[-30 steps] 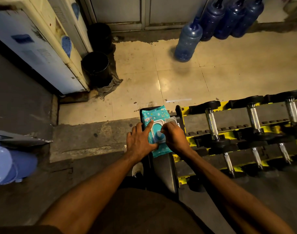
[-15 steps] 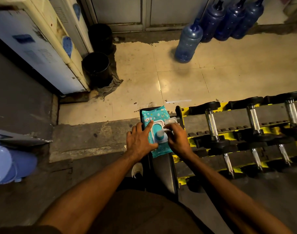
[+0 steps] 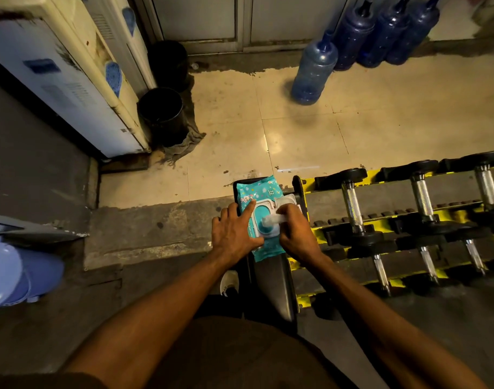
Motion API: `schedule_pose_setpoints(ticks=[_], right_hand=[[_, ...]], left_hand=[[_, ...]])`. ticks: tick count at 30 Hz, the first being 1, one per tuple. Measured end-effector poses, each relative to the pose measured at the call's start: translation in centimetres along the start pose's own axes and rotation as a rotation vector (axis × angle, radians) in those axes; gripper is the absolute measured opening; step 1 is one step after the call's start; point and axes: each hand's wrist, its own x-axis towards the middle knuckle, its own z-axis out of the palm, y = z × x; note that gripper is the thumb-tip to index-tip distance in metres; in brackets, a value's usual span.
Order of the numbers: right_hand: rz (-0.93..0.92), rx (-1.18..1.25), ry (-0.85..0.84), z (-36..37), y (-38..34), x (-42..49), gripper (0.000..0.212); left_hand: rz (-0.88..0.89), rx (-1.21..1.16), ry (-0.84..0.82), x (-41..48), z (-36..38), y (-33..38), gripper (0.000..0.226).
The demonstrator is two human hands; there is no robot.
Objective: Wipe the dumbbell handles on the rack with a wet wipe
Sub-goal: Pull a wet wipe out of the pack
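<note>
**Clerk:** Item one, the task's thing?

**Keeper:** One wet wipe (image 3: pixel 271 220), white and twisted into a strip. It runs from the opening of the wipes pack (image 3: pixel 258 192) to the right hand (image 3: pixel 296 234), whose curled fingers pinch it.

**Clerk:** The pack?

**Keeper:** Teal, with its white flip lid (image 3: pixel 289 200) standing open. It lies at the far end of a black pad (image 3: pixel 274 282), between the two hands.

**Clerk:** The left hand?

**Keeper:** The left hand (image 3: pixel 234 234) holds nothing. It lies on the pack's left side, with the forefinger stretched out and pressing on the wrapper just beside the opening.

**Clerk:** Are the hands together or apart?

**Keeper:** Close, but not touching. The pack's opening and the wipe lie between them.

**Clerk:** The rack?

**Keeper:** One yellow-and-black rack (image 3: pixel 394 193), just right of the pad. The dumbbell handles (image 3: pixel 351 204) are chrome and lie in rows. Neither hand touches any of them, and the wipe is clear of them.

**Clerk:** Any change since a second ago?

**Keeper:** Then the right hand's fingers sat on the opening and little of the wipe showed. That hand has since drawn back to the right, so the opening is uncovered and the strip is pulled out. The left hand and the pack have stayed as they were.
</note>
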Motion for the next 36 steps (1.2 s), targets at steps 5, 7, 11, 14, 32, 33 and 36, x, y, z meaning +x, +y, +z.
schedule_pose_setpoints(ticks=[5, 7, 11, 14, 32, 33, 36], right_hand=[[-0.078, -0.366, -0.180, 0.6, -0.4, 1.6, 0.055], [-0.077, -0.354, -0.120, 0.7, -0.4, 1.9, 0.031], [-0.031, -0.213, -0.035, 0.5, -0.1, 1.7, 0.010], [-0.057, -0.146, -0.007, 0.0, 0.6, 0.9, 0.007], [-0.115, 0.392, 0.293, -2.5, -1.6, -3.0, 0.008], [-0.122, 0.420, 0.306, -2.7, -2.1, -3.1, 0.010], [-0.155, 0.424, 0.393, -3.9, -3.3, -2.9, 0.013]], left_hand=[[-0.002, 0.030, -0.005, -0.2, -0.3, 0.3, 0.103], [-0.001, 0.027, -0.013, -0.1, -0.4, 0.4, 0.103], [-0.002, 0.021, -0.010, -0.2, -0.2, 0.2, 0.107], [-0.003, 0.032, -0.011, 0.0, -0.1, 0.3, 0.107], [-0.037, 0.029, -0.034, -0.7, -0.6, 1.6, 0.102], [-0.039, 0.025, -0.037, -0.7, -0.7, 1.6, 0.101], [-0.039, 0.018, -0.034, -0.7, -0.6, 1.6, 0.101]])
